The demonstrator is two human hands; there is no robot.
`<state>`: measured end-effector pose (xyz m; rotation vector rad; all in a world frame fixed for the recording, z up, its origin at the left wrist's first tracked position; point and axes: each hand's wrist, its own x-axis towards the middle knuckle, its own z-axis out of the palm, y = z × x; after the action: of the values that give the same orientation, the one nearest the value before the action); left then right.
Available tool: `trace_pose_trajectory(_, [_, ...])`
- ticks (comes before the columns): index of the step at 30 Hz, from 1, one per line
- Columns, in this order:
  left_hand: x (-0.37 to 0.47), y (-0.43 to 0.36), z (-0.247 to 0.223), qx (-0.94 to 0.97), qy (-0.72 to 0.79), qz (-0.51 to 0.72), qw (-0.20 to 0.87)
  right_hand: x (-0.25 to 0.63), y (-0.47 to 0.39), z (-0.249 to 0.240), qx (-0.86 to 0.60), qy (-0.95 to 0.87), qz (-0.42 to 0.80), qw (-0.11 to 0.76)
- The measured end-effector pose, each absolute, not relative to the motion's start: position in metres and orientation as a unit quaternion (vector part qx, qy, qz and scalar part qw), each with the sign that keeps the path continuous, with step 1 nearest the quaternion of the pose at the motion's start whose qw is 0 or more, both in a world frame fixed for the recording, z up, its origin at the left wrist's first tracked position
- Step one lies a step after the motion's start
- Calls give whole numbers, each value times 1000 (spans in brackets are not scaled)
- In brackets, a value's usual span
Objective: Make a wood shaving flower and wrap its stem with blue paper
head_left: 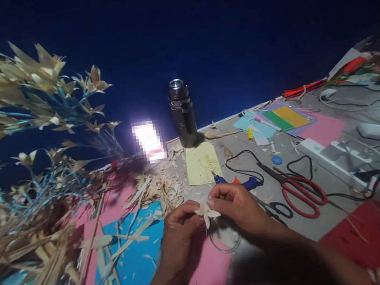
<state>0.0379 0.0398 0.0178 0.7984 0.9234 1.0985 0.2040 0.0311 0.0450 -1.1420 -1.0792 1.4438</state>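
Observation:
Between the fingertips of my hands is a small pale flower (pixel 207 214) with pointed petals, seemingly made of dried husk. My left hand (pixel 183 230) pinches it from the left side. On the other side, my right hand (pixel 240 208) has thumb and forefinger closed on a petal. A thin ring-shaped loop (pixel 227 251) shows just below the hands. Beyond my right hand lies a blue glue gun (pixel 251 183), partly hidden by the fingers, its nozzle over a yellow sheet (pixel 201 162). Red-handled scissors (pixel 299 191) lie farther right, close to a smaller black-handled pair (pixel 281 210).
A dark metal flask (pixel 185 119) stands at the back edge. Bunches of husk flowers (pixel 43 83) on blue stems fill the left, above husk strips (pixel 49 275) and a blue sheet (pixel 139 263). Shavings (pixel 163 188) are heaped centrally. A power strip (pixel 334 160) with cords lies right.

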Motion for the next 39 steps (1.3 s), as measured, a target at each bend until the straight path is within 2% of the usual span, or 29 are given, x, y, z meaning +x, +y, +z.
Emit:
trace_pose_trajectory(9, [44,39,12,300,435,496,689,199,34,40,-474,-430,603,475])
trace_pose_trajectory(21, [41,40,16,315,437,478,694,201,37,42,-468,-451,599,468])
trace_pose_trajectory(25, [40,43,14,296,438,498,688,210,42,47,-473,-481,569,469])
trace_pose_trajectory(32, [39,46,14,251,381,492,741,235,67,58,-483,-592,518,386])
trace_pose_trajectory(37, [41,44,13,235,345,495,762,221,67,41,-458,-603,554,346])
trace_pose_trajectory(39, [43,44,12,239,343,492,764,213,63,33,-450,-639,530,331])
